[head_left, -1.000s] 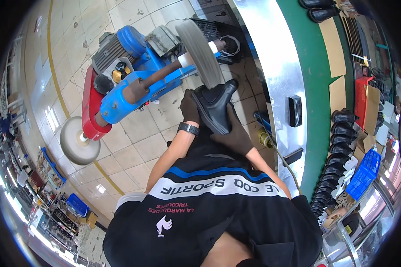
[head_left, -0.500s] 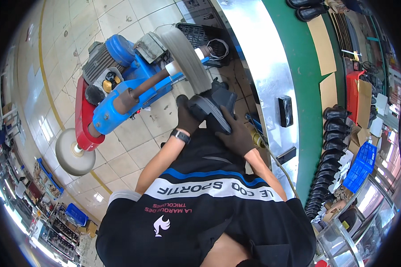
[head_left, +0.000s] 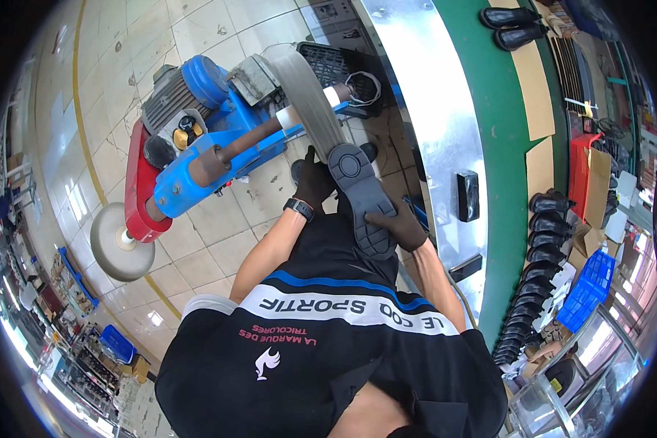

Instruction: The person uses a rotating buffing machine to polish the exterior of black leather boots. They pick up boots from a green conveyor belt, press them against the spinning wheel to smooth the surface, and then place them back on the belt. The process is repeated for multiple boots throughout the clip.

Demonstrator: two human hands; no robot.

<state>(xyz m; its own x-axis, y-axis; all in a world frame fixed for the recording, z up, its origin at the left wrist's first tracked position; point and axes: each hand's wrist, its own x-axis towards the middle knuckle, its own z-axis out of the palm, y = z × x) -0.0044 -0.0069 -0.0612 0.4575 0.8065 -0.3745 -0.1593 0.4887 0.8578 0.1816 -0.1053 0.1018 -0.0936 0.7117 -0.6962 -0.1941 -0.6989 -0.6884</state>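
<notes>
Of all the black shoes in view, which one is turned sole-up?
The shoe held in both gloved hands, its heel against the grey sanding belt; the row of shoes along the green conveyor stand untouched.

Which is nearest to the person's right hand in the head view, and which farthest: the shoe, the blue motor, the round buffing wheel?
1. The shoe: sole up, under the right hand itself.
2. The blue motor: up and to the left, on the grinding machine.
3. The round buffing wheel: far left, at the shaft's end.
</notes>
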